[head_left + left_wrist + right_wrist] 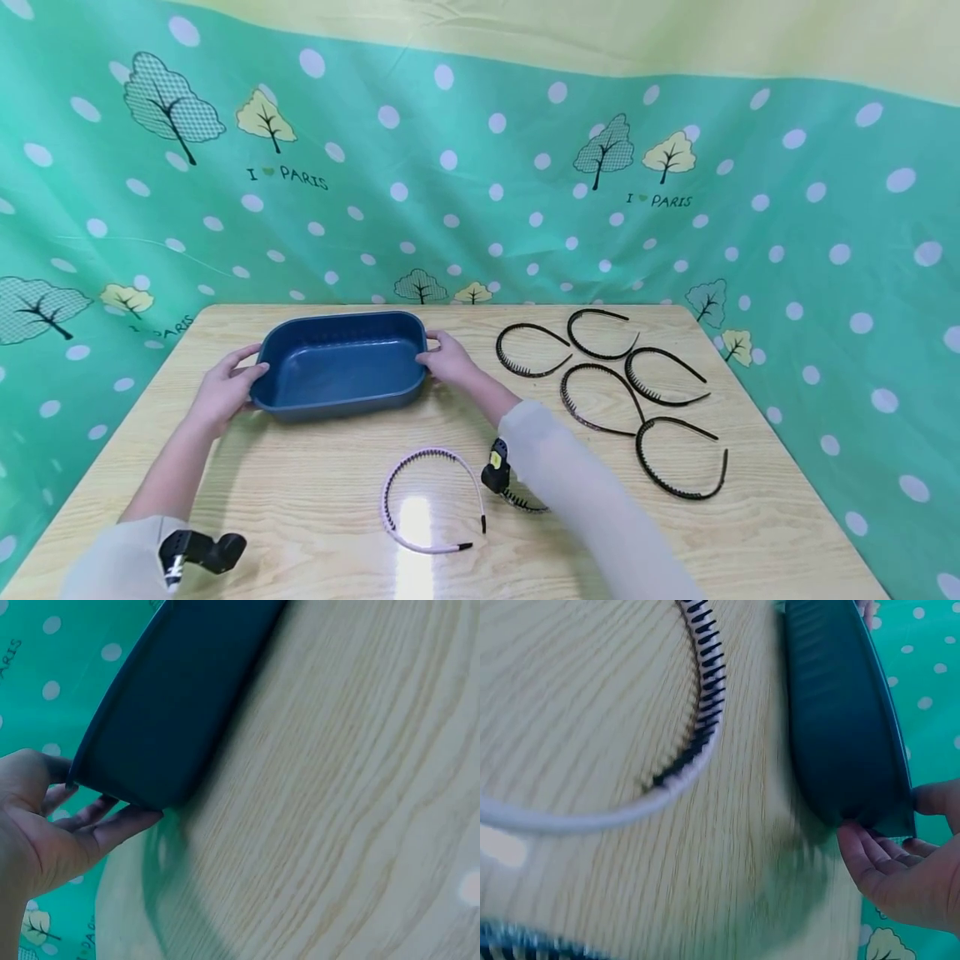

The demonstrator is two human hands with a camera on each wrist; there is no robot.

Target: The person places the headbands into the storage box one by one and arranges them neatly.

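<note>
A dark blue rectangular basin (341, 371) with rounded corners is held by its two short ends over the back left of the table. At its left end, my left hand (225, 387) grips the rim, thumb on top and fingers spread under the wall in the left wrist view. My right hand (450, 360) pinches the opposite rim, its fingers (866, 859) curled beneath the end. Nearer the front lies a pale lilac toothed headband (386, 500). Another headband (525, 502) is partly hidden under my right forearm.
Several dark toothed headbands, including one at the front right (652, 467), lie spread over the right side of the wooden table (315, 492). A green dotted curtain (480, 167) hangs right behind the table's back edge.
</note>
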